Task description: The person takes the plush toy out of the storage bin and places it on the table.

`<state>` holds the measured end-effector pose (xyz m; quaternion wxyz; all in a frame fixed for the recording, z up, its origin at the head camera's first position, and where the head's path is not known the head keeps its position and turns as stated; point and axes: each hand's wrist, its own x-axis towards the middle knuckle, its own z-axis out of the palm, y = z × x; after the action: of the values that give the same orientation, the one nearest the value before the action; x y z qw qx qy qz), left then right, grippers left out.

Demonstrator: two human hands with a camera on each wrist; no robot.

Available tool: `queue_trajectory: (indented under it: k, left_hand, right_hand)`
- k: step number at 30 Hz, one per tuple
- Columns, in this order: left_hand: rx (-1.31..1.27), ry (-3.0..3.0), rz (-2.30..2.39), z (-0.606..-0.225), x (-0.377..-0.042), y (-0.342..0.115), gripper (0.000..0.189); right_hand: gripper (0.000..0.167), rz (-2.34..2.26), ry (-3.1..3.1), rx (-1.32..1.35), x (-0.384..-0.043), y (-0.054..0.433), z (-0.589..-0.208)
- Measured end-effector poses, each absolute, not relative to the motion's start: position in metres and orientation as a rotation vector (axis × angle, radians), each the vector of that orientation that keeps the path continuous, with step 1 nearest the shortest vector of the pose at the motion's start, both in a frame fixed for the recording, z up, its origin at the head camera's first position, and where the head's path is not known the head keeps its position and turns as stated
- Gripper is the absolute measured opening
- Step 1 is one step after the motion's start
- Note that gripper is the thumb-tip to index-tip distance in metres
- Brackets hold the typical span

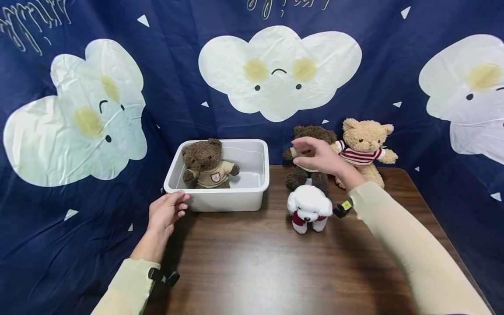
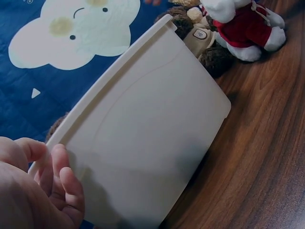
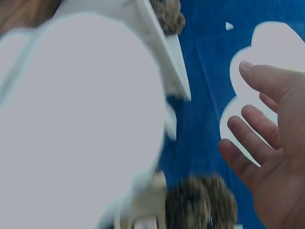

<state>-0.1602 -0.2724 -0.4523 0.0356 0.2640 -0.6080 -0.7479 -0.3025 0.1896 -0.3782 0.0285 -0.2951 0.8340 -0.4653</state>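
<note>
My left hand (image 1: 167, 213) pinches the front left corner of a white plastic bin (image 1: 224, 202), thumb and fingers at its rim. Inside the bin sits a dark brown teddy bear (image 1: 204, 164) in a beige shirt, leaning toward the left end. My right hand (image 1: 320, 155) holds nothing; its fingers are spread apart in the right wrist view. From the head view it overlaps a second dark brown teddy bear (image 1: 315, 133), hiding much of its face and body. A white plush dog (image 1: 309, 203) with a dark red garment stands in front of that bear, below my right wrist.
A light tan teddy bear (image 1: 364, 142) in a red-and-white striped sweater sits at the back right of the wooden table (image 1: 256, 262). Behind and beside the table hangs a dark blue cloth (image 1: 169, 65) printed with white clouds.
</note>
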Motion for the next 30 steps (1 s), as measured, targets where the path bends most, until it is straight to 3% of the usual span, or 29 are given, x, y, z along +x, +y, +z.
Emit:
queue_trajectory:
  k: [10, 20, 30]
  left_hand:
    - [0.778, -1.899, -2.276, -0.45, -0.159, -0.276, 0.014]
    - [0.766, -1.917, -2.303, -0.452, -0.158, -0.277, 0.01]
    - [0.751, -1.941, -2.3, -0.453, -0.156, -0.279, 0.008]
  right_hand:
    - [0.058, -1.431, 2.455, -0.979, -0.335, 0.078, -0.372]
    - [0.064, -1.328, 2.482, -0.934, -0.358, -0.003, -0.384]
    - [0.076, -0.99, 2.586, -1.027, -0.353, -0.065, -0.383]
